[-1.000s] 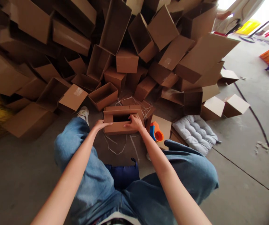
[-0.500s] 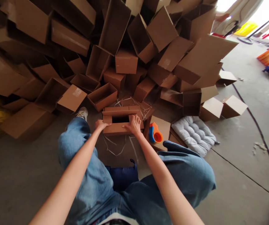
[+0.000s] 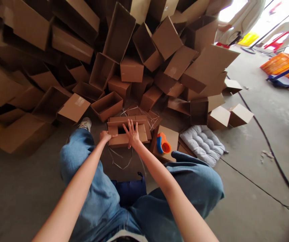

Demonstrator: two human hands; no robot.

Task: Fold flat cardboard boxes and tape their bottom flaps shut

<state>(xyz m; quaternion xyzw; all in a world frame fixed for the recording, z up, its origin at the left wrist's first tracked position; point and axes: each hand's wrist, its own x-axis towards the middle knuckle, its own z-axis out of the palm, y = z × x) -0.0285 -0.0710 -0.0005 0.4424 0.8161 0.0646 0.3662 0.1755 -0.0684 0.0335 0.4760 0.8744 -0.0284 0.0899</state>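
On the floor between my legs sits a small cardboard box (image 3: 120,139), its top partly open with a dark gap in the middle. My left hand (image 3: 105,136) grips the box's left front corner, thumb lying along the top edge and the other fingers mostly hidden. Spread fingers of my right hand (image 3: 132,133) reach over the gap and the front edge, holding nothing. To the right of that hand, a short end flap (image 3: 142,131) is folded inward. An orange and blue tape dispenser (image 3: 163,144) rests on a piece of cardboard (image 3: 172,133) right of the box.
A large heap of cardboard boxes (image 3: 131,69) rises in front. A grey tufted cushion (image 3: 201,143) lies at the right, and black cables (image 3: 267,141) cross the floor. Loose white straps (image 3: 121,165) lie around the box. Orange crates (image 3: 281,65) stand farther right.
My right hand has moved left from the box's right end to its middle, fingers now spread. The right end flap is now uncovered. My left hand stays at the left corner.
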